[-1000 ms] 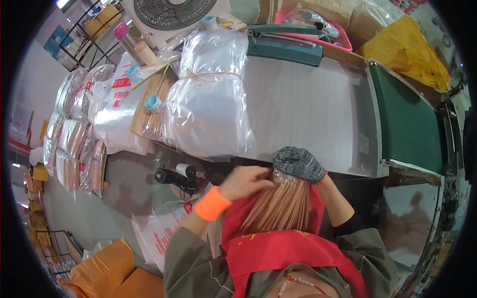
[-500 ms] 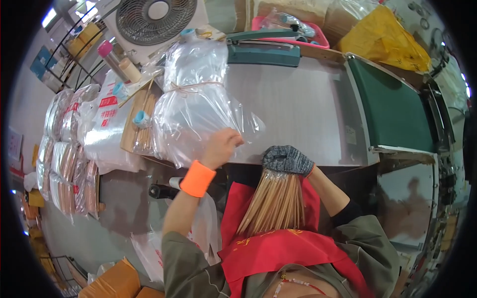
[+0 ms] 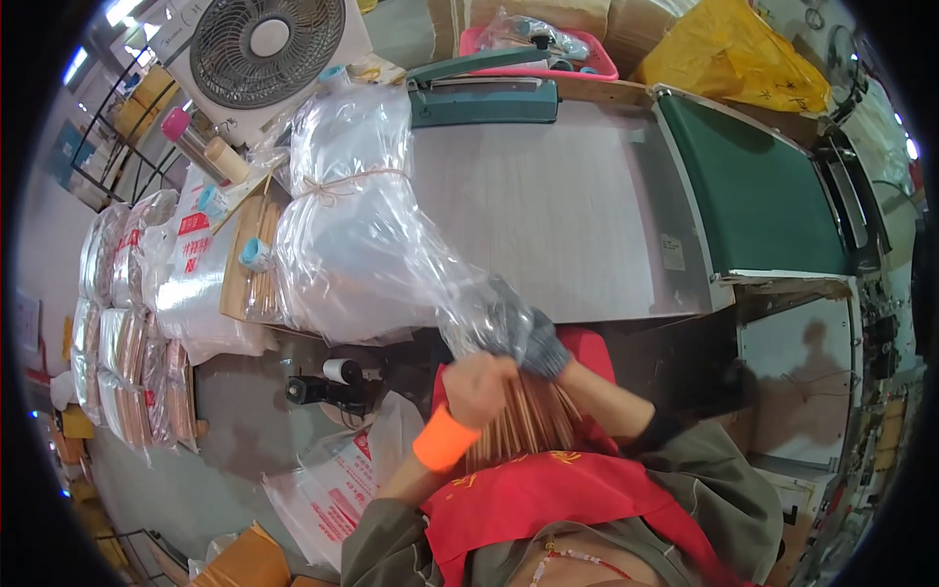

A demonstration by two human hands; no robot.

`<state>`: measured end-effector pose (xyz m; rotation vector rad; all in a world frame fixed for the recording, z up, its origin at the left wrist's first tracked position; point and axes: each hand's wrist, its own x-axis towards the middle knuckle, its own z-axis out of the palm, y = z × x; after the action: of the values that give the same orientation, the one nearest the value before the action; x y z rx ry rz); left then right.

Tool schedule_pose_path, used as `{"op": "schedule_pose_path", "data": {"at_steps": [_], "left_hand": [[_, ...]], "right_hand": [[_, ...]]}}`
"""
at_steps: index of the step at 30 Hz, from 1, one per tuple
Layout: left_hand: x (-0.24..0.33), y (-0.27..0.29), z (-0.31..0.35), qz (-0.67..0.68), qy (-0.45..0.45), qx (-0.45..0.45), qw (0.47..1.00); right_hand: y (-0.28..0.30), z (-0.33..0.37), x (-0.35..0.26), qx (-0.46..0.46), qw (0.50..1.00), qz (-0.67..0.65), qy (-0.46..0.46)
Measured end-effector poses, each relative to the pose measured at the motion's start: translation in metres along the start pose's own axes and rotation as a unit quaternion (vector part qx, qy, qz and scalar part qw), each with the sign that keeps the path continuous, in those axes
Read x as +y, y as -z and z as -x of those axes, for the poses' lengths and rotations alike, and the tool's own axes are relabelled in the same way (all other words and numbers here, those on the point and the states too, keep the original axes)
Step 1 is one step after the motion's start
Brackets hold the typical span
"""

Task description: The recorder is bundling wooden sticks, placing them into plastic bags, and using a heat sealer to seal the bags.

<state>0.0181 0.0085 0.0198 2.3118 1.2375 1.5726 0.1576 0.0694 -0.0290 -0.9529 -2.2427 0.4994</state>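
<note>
My bare left hand (image 3: 479,386), below an orange wristband, is closed on the edge of a clear plastic bag (image 3: 460,308). The film stretches from the tied stack of clear bags (image 3: 347,235) on the table toward my lap. My right hand (image 3: 528,338), in a dark grey knitted glove, is partly covered by this film. It is closed round the upper end of a bundle of thin wooden sticks (image 3: 523,421), which stands over my red apron (image 3: 558,494). The stick tops are hidden by film and glove.
A green bag sealer (image 3: 484,106) stands at the table's (image 3: 538,196) back edge, before a pink basket (image 3: 606,67). A fan (image 3: 269,44) is back left. Left lie packed stick bundles (image 3: 122,357); a green panel (image 3: 753,191) slopes at right.
My left hand has come down and right, closing on a bag and drawing its film toward me. My gloved hand and the sticks are now partly behind the film. The whole view has shifted slightly.
</note>
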Motion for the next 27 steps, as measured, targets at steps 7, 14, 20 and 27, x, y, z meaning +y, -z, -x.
{"op": "schedule_pose_path", "data": {"at_steps": [7, 14, 20, 27], "left_hand": [[0.022, 0.028, 0.067, 0.063, 0.165, -0.097, 0.979], [-0.023, -0.024, 0.067, 0.203, 0.485, 0.184, 0.831], [-0.002, 0.004, 0.062, 0.071, 0.262, -0.046, 0.961], [-0.001, 0.056, 0.101, 0.068, 0.026, -0.338, 0.938]], "right_hand": [[0.021, 0.154, -0.035, -0.030, 0.877, -0.315, -0.362], [0.038, 0.111, -0.041, 0.082, 0.939, -0.250, -0.220], [0.040, 0.090, 0.007, 0.098, 0.984, 0.027, -0.143], [0.054, 0.123, 0.009, -0.328, 0.940, 0.026, 0.093]]}}
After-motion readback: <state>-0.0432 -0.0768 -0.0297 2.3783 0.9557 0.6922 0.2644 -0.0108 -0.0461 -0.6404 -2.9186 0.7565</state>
